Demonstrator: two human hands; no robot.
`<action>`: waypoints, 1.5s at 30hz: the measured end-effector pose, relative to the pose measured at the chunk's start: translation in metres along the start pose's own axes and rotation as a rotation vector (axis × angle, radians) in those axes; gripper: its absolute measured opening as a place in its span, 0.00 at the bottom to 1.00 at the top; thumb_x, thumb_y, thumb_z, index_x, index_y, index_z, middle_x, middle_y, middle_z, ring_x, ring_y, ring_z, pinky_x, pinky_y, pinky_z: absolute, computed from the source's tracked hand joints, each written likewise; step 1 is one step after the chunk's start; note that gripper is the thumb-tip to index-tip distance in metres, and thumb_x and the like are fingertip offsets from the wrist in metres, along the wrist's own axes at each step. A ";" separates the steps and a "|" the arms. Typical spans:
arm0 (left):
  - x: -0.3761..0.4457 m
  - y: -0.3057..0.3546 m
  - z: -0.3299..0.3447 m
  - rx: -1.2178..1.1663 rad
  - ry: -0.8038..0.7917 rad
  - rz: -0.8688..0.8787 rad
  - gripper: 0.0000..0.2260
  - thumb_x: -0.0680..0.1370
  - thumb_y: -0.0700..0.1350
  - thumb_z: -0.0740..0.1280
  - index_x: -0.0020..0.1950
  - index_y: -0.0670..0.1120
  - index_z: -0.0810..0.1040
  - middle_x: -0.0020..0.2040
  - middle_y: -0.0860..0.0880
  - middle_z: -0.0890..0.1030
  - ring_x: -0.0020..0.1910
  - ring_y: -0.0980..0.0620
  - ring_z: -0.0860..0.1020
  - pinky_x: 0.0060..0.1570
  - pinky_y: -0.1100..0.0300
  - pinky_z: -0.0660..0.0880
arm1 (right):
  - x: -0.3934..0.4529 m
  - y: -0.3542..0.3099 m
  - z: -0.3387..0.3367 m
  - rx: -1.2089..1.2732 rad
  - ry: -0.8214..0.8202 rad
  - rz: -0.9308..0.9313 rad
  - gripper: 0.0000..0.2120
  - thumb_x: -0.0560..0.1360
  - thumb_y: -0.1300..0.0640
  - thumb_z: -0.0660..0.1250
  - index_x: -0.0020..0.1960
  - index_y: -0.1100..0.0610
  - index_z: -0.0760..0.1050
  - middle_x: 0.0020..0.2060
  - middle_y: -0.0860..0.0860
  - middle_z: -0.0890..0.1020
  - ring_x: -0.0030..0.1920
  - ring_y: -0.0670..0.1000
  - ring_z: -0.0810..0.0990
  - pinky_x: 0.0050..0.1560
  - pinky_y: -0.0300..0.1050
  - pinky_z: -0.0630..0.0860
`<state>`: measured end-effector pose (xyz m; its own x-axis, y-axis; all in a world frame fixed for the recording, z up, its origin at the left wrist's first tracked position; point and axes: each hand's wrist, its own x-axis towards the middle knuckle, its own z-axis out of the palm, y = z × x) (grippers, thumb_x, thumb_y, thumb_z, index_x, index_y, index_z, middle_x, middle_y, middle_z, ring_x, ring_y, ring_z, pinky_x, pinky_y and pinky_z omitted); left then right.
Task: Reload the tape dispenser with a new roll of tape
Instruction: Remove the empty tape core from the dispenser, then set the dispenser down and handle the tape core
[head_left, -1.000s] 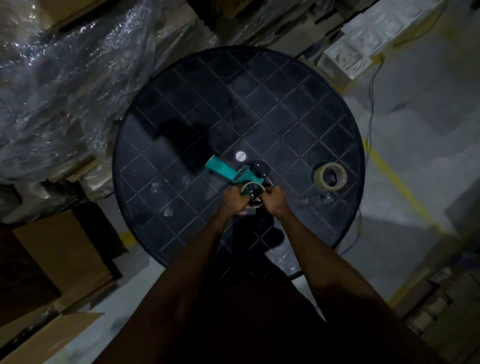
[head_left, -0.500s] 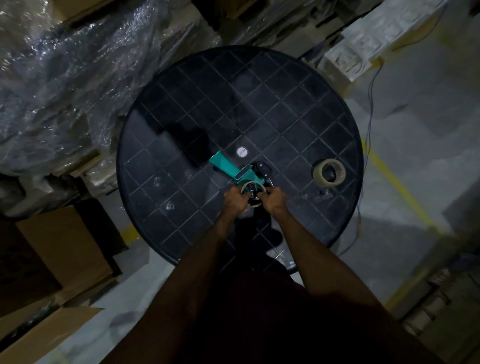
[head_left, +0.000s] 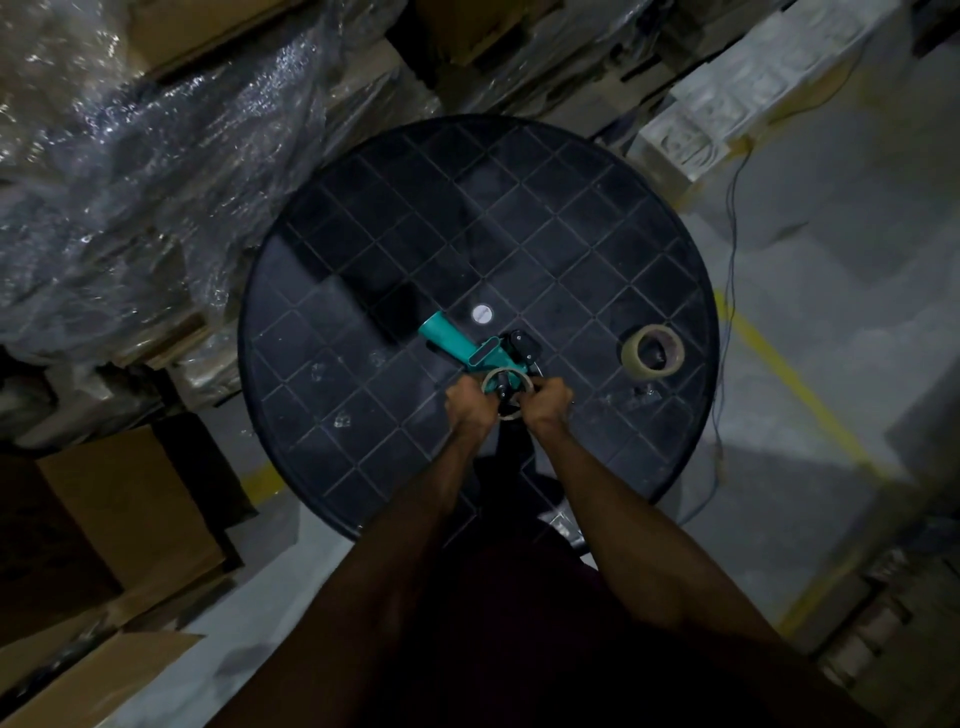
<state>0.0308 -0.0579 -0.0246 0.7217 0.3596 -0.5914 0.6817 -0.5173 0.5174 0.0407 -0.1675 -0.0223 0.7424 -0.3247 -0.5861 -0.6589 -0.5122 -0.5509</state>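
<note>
2 hands at a teal tape dispenser (head_left: 470, 349) on a round black table (head_left: 597, 218)

Left hand (head_left: 466, 407) and right hand (head_left: 545, 402) both grip a thin tape ring (head_left: 506, 382) on the dispenser; a fuller tape roll (head_left: 652, 355) lies apart — near the table's right edge.

both hands (head_left: 470, 408) (head_left: 545, 402) clenched, close together

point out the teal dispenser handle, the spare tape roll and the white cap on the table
teal dispenser handle (head_left: 445, 340), head view, middle of the grip
spare tape roll (head_left: 635, 356), head view, left wall of the ring
white cap (head_left: 481, 314), head view, its centre
</note>
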 end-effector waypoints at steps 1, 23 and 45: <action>-0.003 0.000 -0.003 0.018 0.012 0.028 0.11 0.76 0.41 0.68 0.57 0.43 0.83 0.52 0.42 0.85 0.50 0.42 0.83 0.50 0.51 0.82 | -0.003 -0.001 -0.001 0.002 0.010 -0.014 0.12 0.71 0.68 0.71 0.54 0.64 0.83 0.48 0.60 0.85 0.41 0.50 0.80 0.43 0.38 0.76; -0.003 -0.101 -0.151 -0.266 0.146 0.020 0.25 0.67 0.49 0.59 0.60 0.44 0.80 0.55 0.41 0.84 0.57 0.40 0.81 0.55 0.53 0.75 | -0.073 -0.090 0.097 -0.125 -0.258 -0.493 0.15 0.69 0.64 0.67 0.53 0.55 0.84 0.47 0.53 0.86 0.47 0.50 0.82 0.52 0.46 0.80; 0.071 -0.187 -0.216 -0.472 0.307 -0.294 0.12 0.72 0.41 0.66 0.54 0.40 0.81 0.50 0.39 0.85 0.53 0.40 0.82 0.50 0.52 0.77 | -0.055 -0.145 0.271 -0.167 -0.430 -0.378 0.16 0.71 0.64 0.70 0.58 0.55 0.81 0.50 0.52 0.85 0.50 0.52 0.83 0.55 0.47 0.81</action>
<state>-0.0201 0.2324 -0.0296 0.4504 0.6771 -0.5820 0.7855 0.0094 0.6187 0.0631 0.1400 -0.0711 0.7831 0.2376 -0.5747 -0.3047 -0.6590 -0.6876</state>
